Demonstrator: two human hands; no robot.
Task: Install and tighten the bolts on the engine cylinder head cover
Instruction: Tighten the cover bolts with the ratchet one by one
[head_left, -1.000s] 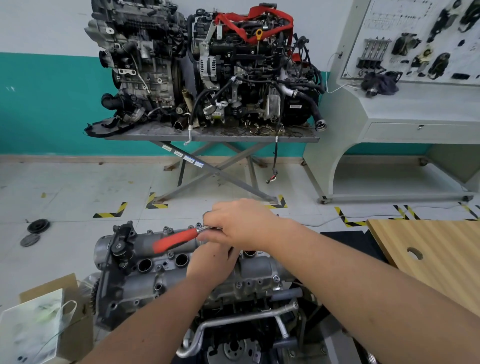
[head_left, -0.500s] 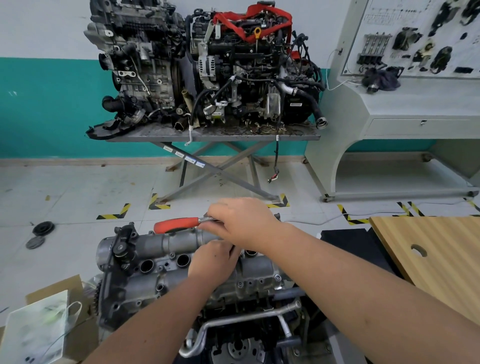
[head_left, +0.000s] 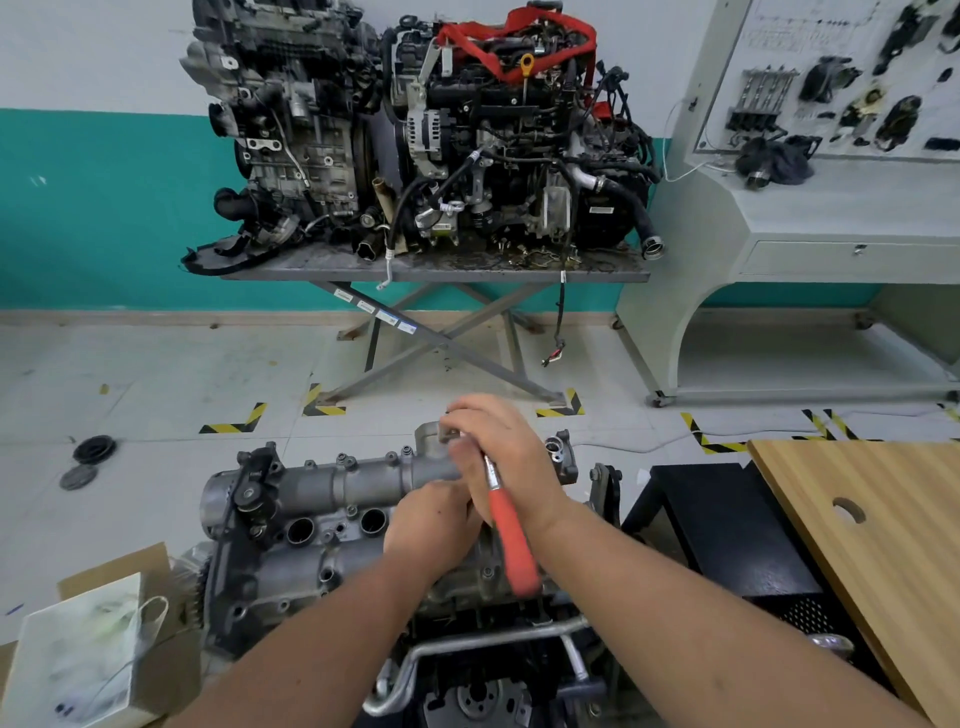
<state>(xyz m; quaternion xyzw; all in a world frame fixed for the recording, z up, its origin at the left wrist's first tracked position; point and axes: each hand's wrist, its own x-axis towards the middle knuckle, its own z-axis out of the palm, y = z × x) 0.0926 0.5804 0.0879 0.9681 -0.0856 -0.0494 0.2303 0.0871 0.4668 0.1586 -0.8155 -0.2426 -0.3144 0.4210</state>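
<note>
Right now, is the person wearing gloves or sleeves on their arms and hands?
No. Both hands, left and right, are bare, with no gloves, rings or watch showing. Both forearms are bare too, with no sleeves in view as far as the picture's bottom edge.

Two big engines (head_left: 415, 130) sit on a gray table (head_left: 436, 270) by the wall, and a wooden board (head_left: 872, 530) lies nearby.
</note>
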